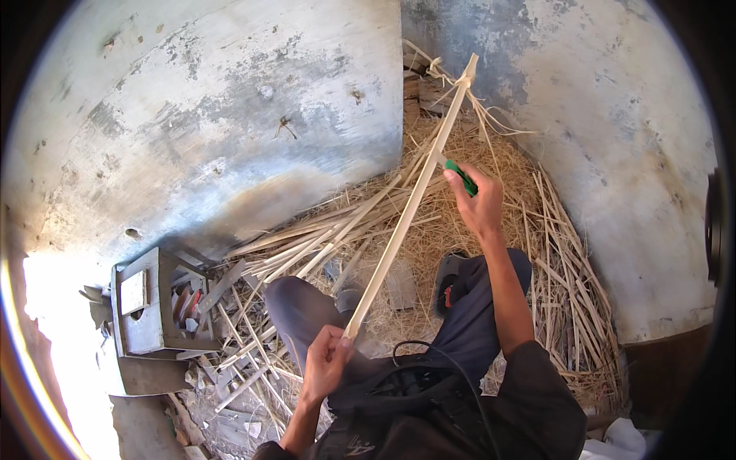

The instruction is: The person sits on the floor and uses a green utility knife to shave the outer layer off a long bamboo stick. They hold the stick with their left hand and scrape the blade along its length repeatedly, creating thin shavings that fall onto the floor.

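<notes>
A long pale strip, bamboo by its look, (405, 217) slants from near my lap up toward the far corner. Its near end is pinched in my left hand (325, 360), above my left knee. Curled shavings (469, 84) cling around its far end. My right hand (481, 201) is wrapped round the green handle of a knife (462, 178). The short blade meets the strip's right edge partway along, and part of it is hidden there.
Straw-like shavings (429, 307) cover the floor between my feet. Loose strips (314, 245) lie to the left, more (571, 299) along the right wall. A wooden box (146, 322) with odds and ends stands at left. Weathered walls (253, 100) meet in the far corner. A black cable (452, 366) loops over my lap.
</notes>
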The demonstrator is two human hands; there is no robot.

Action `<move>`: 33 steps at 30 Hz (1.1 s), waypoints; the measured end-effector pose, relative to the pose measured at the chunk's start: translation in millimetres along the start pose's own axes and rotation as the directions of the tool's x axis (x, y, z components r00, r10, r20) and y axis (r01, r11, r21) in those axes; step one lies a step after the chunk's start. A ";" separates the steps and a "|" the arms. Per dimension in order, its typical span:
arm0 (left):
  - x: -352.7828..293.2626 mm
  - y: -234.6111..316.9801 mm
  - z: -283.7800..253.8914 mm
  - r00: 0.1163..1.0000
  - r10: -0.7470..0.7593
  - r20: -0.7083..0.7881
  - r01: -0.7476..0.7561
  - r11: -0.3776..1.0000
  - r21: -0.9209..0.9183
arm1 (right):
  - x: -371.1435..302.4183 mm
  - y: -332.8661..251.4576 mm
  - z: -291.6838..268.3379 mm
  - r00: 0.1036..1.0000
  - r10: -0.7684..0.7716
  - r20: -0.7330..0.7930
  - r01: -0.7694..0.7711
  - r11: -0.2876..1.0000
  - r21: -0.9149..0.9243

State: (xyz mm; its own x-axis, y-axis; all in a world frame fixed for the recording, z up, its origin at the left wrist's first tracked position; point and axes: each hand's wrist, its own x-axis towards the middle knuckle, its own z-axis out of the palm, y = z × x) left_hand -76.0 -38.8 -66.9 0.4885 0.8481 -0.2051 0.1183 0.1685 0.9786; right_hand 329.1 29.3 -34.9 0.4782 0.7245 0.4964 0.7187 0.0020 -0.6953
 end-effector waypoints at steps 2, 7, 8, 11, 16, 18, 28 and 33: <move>-2.4 -1.4 -0.9 1.000 0.010 -0.024 -0.012 0.999 -0.053 | -0.7 -1.3 -3.0 0.999 0.021 -0.026 -0.020 0.998 0.066; 4.6 7.6 -6.3 1.000 0.013 -0.014 -0.014 0.998 -0.060 | -18.1 -14.0 7.5 0.999 0.045 0.000 -0.043 0.962 0.270; 5.5 10.4 -6.7 1.000 -0.001 -0.013 0.000 0.998 -0.060 | -19.2 -16.5 10.1 0.999 0.040 0.027 -0.046 0.961 0.273; 11.6 17.7 -2.7 1.000 -0.012 -0.025 0.010 0.997 -0.072 | -21.6 -21.8 10.4 0.993 0.028 0.119 -0.058 0.965 0.257; 26.4 22.9 5.7 0.996 0.033 -0.085 -0.038 0.997 -0.060 | -28.9 -27.8 14.8 0.988 0.018 0.153 -0.058 0.965 0.258; 33.4 22.8 9.4 0.993 0.039 -0.113 -0.045 0.998 -0.051 | -31.1 -28.9 15.4 0.988 -0.001 0.157 -0.043 0.961 0.273; 57.9 35.9 23.3 0.994 0.040 -0.103 -0.058 0.983 -0.175 | -52.7 -44.9 17.3 0.965 -0.207 0.160 0.142 0.928 0.343; 65.5 36.6 27.7 0.995 0.059 -0.081 -0.073 0.981 -0.181 | -63.5 -55.8 29.2 0.882 -0.444 0.158 0.383 0.870 0.309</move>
State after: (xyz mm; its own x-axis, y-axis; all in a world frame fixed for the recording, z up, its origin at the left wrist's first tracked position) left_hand -15.8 9.0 -45.0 0.4234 0.8943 -0.1449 -0.0764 0.1946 0.9779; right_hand 243.9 3.3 -42.8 0.0224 0.7470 0.6645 0.6526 0.4926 -0.5757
